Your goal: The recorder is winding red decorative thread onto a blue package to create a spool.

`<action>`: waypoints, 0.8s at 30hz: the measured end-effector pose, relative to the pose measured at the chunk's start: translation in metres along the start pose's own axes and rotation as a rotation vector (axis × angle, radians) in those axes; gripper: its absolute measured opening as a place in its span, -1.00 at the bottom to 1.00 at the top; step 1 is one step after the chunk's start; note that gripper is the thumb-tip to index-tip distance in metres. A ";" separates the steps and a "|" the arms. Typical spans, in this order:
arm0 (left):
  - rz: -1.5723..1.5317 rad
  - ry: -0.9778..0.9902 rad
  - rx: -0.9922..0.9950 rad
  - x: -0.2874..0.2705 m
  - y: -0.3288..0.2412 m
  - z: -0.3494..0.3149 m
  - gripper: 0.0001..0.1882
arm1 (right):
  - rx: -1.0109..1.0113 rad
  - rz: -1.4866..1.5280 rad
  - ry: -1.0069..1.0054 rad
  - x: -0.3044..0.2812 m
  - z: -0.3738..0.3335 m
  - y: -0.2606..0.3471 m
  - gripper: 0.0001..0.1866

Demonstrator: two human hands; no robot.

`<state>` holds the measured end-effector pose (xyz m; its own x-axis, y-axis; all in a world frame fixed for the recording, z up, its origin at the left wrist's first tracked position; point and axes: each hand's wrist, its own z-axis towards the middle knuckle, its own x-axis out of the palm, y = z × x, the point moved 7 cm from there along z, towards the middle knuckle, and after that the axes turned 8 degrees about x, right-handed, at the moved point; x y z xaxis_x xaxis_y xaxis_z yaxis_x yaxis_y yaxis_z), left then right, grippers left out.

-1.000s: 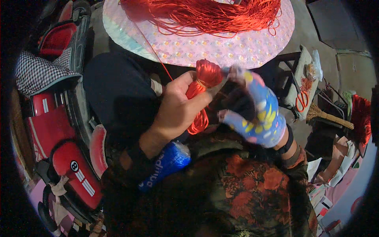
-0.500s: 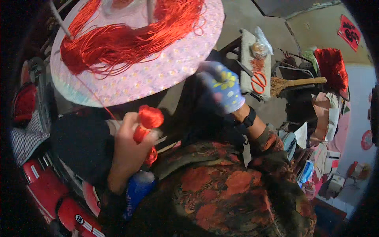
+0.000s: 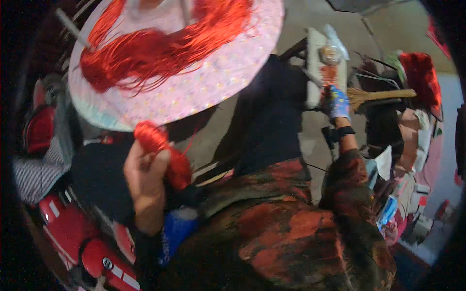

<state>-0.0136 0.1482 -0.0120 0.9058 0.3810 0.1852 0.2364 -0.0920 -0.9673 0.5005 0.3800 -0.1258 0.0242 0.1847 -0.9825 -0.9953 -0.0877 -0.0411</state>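
In my left hand (image 3: 148,177) is a small red thread skein (image 3: 177,169), gripped between thumb and fingers, just below the edge of a round pink patterned disc (image 3: 194,92). A thin loose strand rises from the skein's right side. Across the disc lies a large hank of red thread (image 3: 145,56). My right hand (image 3: 338,103), in a blue flowered glove, reaches out to a narrow pale-topped bench (image 3: 314,53). It covers the spot where the orange-handled scissors lay; a dark blade (image 3: 312,77) shows beside it. Its fingers are blurred and partly hidden.
On the bench are a clear plastic bag (image 3: 335,48) and red thread scraps (image 3: 329,75). A straw broom (image 3: 383,95) lies beyond it. Upright rods (image 3: 73,28) stand on the disc. At lower left is a red toy-like vehicle (image 3: 73,230); a blue packet (image 3: 178,230) sits by my left forearm.
My right hand has moved right, from beside the disc to the scissors on the bench. My left hand has turned the skein; the strand that ran from it to the hank no longer shows.
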 end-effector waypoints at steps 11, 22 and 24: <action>-0.476 -0.102 -0.064 -0.007 0.000 0.002 -0.53 | 0.302 0.655 -0.118 -0.030 -0.028 -0.014 -0.63; -0.564 -0.033 0.338 -0.018 -0.043 -0.005 -0.83 | -0.227 1.268 1.286 -0.087 -0.090 0.233 -0.60; -0.573 -0.011 0.371 -0.020 -0.049 -0.006 -0.82 | -0.750 1.191 1.200 -0.105 -0.103 0.278 -0.59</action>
<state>-0.0410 0.1391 0.0325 0.6692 0.2847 0.6863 0.5402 0.4477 -0.7125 0.2305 0.2356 -0.0528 -0.1944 -0.9734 -0.1210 -0.2965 -0.0593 0.9532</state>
